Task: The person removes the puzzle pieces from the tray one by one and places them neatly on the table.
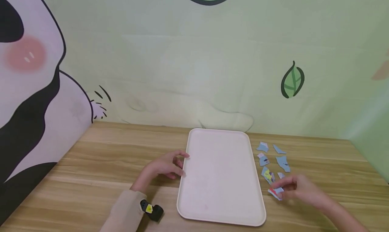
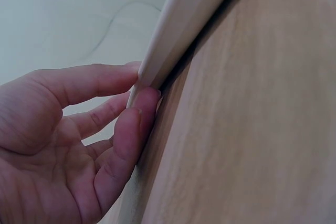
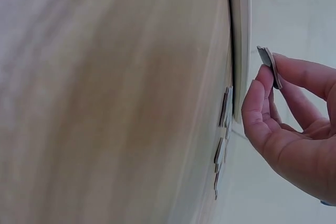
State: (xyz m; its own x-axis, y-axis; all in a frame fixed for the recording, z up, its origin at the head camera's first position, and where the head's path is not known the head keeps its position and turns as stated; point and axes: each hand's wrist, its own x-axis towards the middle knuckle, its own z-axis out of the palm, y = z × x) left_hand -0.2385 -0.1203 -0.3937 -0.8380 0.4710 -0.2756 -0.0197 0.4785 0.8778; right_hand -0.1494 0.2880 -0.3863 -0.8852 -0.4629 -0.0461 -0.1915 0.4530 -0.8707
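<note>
A white rectangular tray [image 1: 223,178] lies on the wooden table. My left hand [image 1: 168,164] holds its left edge; in the left wrist view the fingertips [image 2: 144,98] of that hand [image 2: 68,135] are at the rim of the tray [image 2: 178,30]. Off the tray's right side, my right hand [image 1: 304,189] pinches a red, white and blue puzzle piece [image 1: 274,192] between thumb and fingers. Edge-on in the right wrist view, this thin piece [image 3: 269,64] is raised above the table in the right hand [image 3: 299,124].
Several irregular puzzle pieces, among them a blue one [image 1: 283,163] and one with yellow [image 1: 268,175], lie in two columns right of the tray. A wall with a panda and leaf print rises behind the wooden table [image 1: 91,164]. A black wrist device [image 1: 153,211] sits at the left sleeve.
</note>
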